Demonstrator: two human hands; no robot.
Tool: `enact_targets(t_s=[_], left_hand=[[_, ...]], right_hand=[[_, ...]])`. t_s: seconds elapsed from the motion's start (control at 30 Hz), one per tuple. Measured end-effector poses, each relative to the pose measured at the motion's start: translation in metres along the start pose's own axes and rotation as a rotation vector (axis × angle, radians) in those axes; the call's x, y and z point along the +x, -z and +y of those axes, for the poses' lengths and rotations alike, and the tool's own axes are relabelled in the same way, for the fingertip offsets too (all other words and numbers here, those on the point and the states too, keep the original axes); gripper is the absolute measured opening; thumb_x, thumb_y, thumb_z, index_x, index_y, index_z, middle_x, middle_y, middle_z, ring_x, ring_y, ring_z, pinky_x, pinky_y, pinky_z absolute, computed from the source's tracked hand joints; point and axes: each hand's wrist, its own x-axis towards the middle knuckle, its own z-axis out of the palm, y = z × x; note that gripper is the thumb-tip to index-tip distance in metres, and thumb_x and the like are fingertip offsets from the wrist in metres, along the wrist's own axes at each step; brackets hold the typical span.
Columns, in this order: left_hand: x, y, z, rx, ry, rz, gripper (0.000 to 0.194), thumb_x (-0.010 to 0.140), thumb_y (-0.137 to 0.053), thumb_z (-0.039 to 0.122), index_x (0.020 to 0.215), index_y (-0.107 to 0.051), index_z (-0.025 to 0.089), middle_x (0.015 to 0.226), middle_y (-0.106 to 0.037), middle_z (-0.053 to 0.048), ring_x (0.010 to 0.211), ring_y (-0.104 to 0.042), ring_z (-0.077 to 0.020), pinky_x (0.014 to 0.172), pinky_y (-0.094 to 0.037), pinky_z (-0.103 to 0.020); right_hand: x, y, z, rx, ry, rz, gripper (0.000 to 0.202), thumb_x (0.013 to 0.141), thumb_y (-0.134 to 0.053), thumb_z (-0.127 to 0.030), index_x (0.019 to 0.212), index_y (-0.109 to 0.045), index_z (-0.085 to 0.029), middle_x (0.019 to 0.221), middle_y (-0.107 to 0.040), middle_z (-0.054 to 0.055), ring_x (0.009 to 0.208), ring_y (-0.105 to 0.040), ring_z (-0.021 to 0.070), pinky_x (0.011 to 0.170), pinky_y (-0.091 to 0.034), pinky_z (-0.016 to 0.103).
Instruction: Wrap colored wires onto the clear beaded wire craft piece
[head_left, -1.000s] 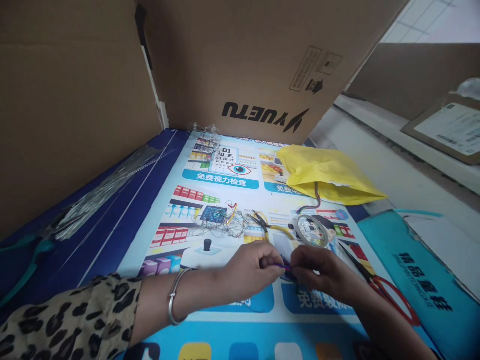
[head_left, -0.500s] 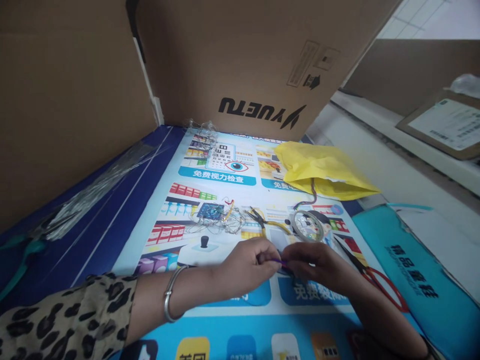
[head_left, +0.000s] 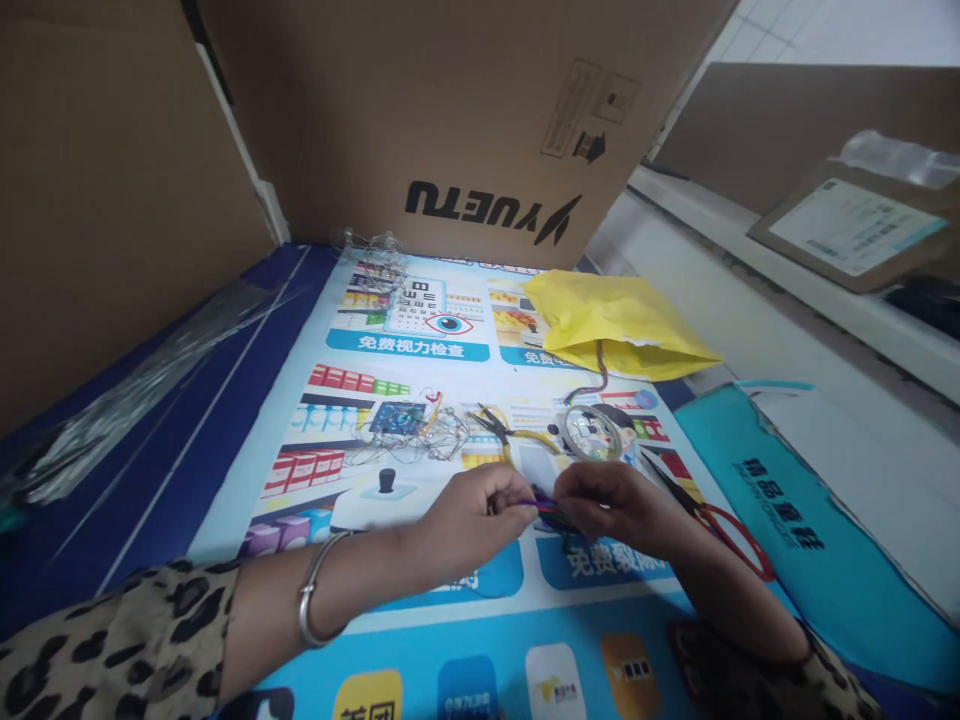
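My left hand (head_left: 480, 515) pinches one end of some thin coloured cords (head_left: 546, 508), purple and red among them. Just to its right, my right hand (head_left: 619, 505) grips the same cords, with a short stretch showing between the fingers. Darker strands hang below the right hand. Beyond the hands lie pliers with yellow handles (head_left: 517, 432), their jaws apart. A clear round ring-shaped roll (head_left: 592, 433) sits behind my right hand. Scissors with red handles (head_left: 731, 540) rest by my right forearm. A tangle of thin wire with a small blue piece (head_left: 401, 418) lies left of the pliers.
A yellow pouch (head_left: 622, 325) with a braided cord at its mouth lies at the back right. Cardboard walls (head_left: 450, 100) stand behind and left. A clear plastic bag (head_left: 142, 400) is at left, a teal bag (head_left: 795, 520) at right. Another wire tangle (head_left: 375, 262) sits at the back.
The whole view has shifted, so things appear further left. Both hands stay close together on the cords, with slightly more cord showing between them.
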Motion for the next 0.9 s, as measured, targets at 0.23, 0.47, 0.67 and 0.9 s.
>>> enact_targets(t_s=[0.23,0.47,0.67,0.9], left_hand=[[0.0,0.002,-0.004,0.013,-0.077,0.002,0.011,0.073,-0.052,0.015,0.079,-0.062,0.015,0.059,-0.047,0.005,0.054,-0.04,-0.0079,0.051,-0.032,-0.02],[0.001,0.002,-0.005,0.146,-0.125,0.032,0.016,0.07,-0.051,0.011,0.076,-0.064,0.015,0.064,-0.052,0.003,0.058,-0.043,-0.0094,0.054,-0.034,-0.02],[0.002,0.003,-0.006,0.235,-0.189,0.037,0.016,0.065,-0.051,0.008,0.072,-0.064,0.015,0.07,-0.059,0.0,0.067,-0.052,-0.0127,0.062,-0.038,-0.022],[0.003,0.002,-0.012,0.284,-0.236,0.051,0.017,0.067,-0.053,0.012,0.076,-0.067,0.015,0.074,-0.061,-0.002,0.07,-0.056,-0.0141,0.064,-0.042,-0.022]], right_hand=[[0.001,0.003,0.005,-0.035,-0.013,-0.011,0.018,0.085,-0.051,-0.031,0.076,-0.056,-0.016,0.06,-0.047,-0.002,0.05,-0.042,0.0078,0.046,-0.036,0.019],[0.0,0.006,0.001,-0.096,0.001,-0.012,0.016,0.084,-0.051,-0.027,0.073,-0.054,-0.016,0.062,-0.049,-0.001,0.051,-0.042,0.0081,0.047,-0.035,0.019],[-0.001,0.008,-0.001,-0.129,-0.004,-0.035,0.012,0.082,-0.051,-0.024,0.073,-0.053,-0.016,0.063,-0.05,-0.001,0.051,-0.044,0.0079,0.047,-0.036,0.019],[-0.002,0.009,0.001,-0.145,-0.042,-0.057,0.013,0.083,-0.05,-0.024,0.072,-0.051,-0.017,0.06,-0.047,-0.002,0.049,-0.041,0.0073,0.046,-0.034,0.018]])
